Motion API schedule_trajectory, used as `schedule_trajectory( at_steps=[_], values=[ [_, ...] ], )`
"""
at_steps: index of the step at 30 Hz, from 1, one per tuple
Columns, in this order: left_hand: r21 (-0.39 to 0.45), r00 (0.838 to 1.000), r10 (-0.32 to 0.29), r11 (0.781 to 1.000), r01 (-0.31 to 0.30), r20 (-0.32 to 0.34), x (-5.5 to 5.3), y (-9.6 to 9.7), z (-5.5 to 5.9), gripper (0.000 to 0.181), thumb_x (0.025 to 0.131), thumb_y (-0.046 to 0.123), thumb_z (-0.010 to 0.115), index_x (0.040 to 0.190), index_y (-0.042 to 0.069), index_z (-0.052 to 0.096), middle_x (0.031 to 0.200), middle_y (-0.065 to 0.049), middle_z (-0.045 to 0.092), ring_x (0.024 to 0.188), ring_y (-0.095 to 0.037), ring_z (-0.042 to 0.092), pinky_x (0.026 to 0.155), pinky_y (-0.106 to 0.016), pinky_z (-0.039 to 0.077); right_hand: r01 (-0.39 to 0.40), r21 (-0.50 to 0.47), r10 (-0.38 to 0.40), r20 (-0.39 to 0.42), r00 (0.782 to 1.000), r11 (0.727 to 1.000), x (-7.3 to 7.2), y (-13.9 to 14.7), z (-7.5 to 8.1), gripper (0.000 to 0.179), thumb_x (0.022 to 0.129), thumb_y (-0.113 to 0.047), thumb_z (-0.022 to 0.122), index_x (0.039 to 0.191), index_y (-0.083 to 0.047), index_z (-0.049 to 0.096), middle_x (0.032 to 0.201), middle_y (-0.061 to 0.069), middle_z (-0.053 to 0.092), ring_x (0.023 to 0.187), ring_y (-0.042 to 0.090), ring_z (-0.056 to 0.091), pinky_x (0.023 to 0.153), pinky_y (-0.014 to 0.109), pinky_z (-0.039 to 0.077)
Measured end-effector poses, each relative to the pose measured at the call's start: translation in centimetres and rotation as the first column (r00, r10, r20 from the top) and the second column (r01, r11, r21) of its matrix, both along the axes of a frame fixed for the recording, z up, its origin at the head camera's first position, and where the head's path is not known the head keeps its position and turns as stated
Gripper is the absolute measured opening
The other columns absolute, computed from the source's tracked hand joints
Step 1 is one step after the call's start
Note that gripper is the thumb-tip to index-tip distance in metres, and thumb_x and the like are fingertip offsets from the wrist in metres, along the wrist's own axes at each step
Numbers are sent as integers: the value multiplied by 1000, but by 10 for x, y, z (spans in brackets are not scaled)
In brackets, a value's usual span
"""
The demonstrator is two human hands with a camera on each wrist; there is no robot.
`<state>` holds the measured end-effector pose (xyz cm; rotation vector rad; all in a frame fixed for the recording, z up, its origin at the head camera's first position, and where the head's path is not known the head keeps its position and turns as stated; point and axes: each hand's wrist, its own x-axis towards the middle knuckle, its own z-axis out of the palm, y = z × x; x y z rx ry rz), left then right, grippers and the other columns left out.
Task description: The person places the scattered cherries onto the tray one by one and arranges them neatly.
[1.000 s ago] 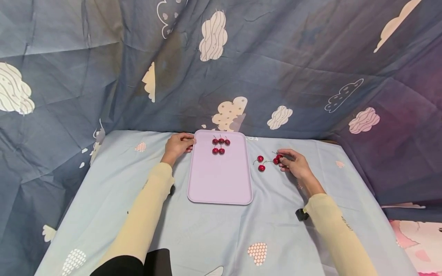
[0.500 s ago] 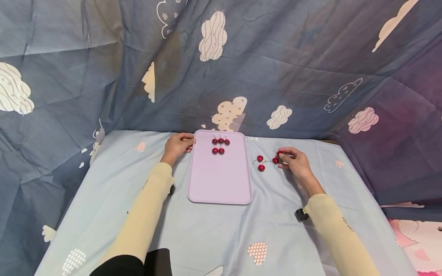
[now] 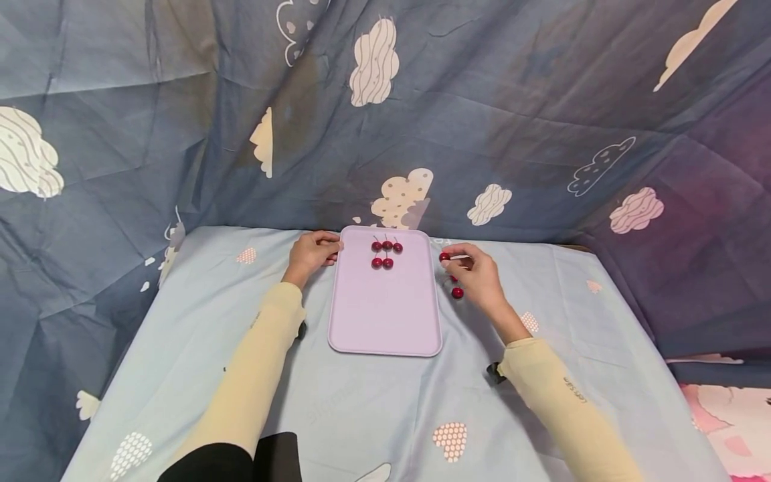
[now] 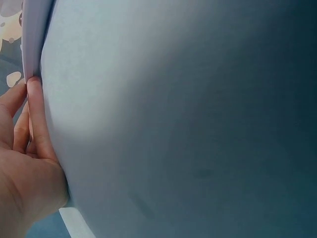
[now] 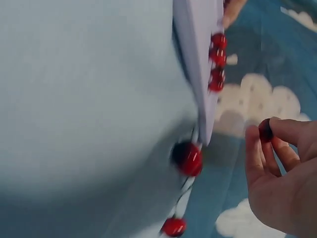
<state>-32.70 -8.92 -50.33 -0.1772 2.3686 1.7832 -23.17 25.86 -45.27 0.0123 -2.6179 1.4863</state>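
Peeking out, cherry [image 3: 454, 278] (partly hidden)

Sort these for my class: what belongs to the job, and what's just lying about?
Part of the job:
purple tray
five cherries on it
loose cherries beside it
cherry in right hand
left hand at tray's edge

Just around:
blue cloth
cloud-print backdrop
pink print at far right
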Motion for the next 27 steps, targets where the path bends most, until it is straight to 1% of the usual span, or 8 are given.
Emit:
schedule_trajectory(
  at_steps=[4,5,8,11,12,14,22,27],
  values=[
    [7,1000,-3,1000,3,1,0,0,1,27,97,21,79,120,7,77,101,-9,77,68,-4,69,62,-17,62,-42,78,44,-22,999,996,1,-23,-1,23,97,-8,75,120,-11,75,118,14,75,94,16,75,72,16,58],
    [7,1000,-6,1000,6,2,0,0,1,27,97,21,79,120,7,77,101,-9,77,69,-4,69,62,-17,62,-55,96,57,-22,998,994,1,-27,-3,22,97,-7,75,119,-11,75,118,13,74,97,19,76,73,18,59],
    [0,1000,-11,1000,11,8,-1,-1,0,28,97,21,78,121,7,76,101,-8,77,68,-3,69,63,-18,62,-100,144,102,-10,995,984,-2,-39,-9,21,96,-7,77,117,-12,75,117,11,74,101,27,76,82,27,63],
    [-10,1000,-3,1000,3,13,-1,-2,-1,26,97,21,79,120,8,77,101,-8,77,67,-3,69,63,-18,62,-138,189,137,16,990,972,-9,-48,-15,19,95,-9,79,114,-13,75,114,9,74,102,27,75,89,40,65],
    [-14,1000,0,1000,0,16,-1,-2,-1,26,97,21,79,119,8,77,101,-8,77,67,-3,68,63,-17,62,-148,202,146,25,989,968,-11,-51,-17,19,95,-9,79,113,-13,75,113,9,75,102,27,75,91,43,64],
    [-16,1000,3,1000,-3,18,-1,-3,-1,26,97,21,79,119,8,77,101,-8,77,67,-3,68,63,-17,62,-161,224,156,41,987,961,-15,-55,-21,19,94,-10,80,112,-13,76,110,9,75,100,26,74,94,45,63],
    [-8,1000,-4,1000,4,1,4,-1,0,28,98,22,77,121,7,76,103,-10,76,68,-3,68,63,-16,62,-173,262,163,60,985,949,-29,-65,-29,14,95,-9,78,109,-10,77,102,10,76,93,24,72,88,40,62],
    [-12,1000,-7,1000,7,-1,2,1,0,27,98,22,77,121,8,76,105,-10,76,68,-2,68,63,-16,61,-178,302,161,79,984,937,-36,-66,-29,11,97,-9,76,108,-10,77,102,10,77,93,23,71,86,39,61]
  ],
)
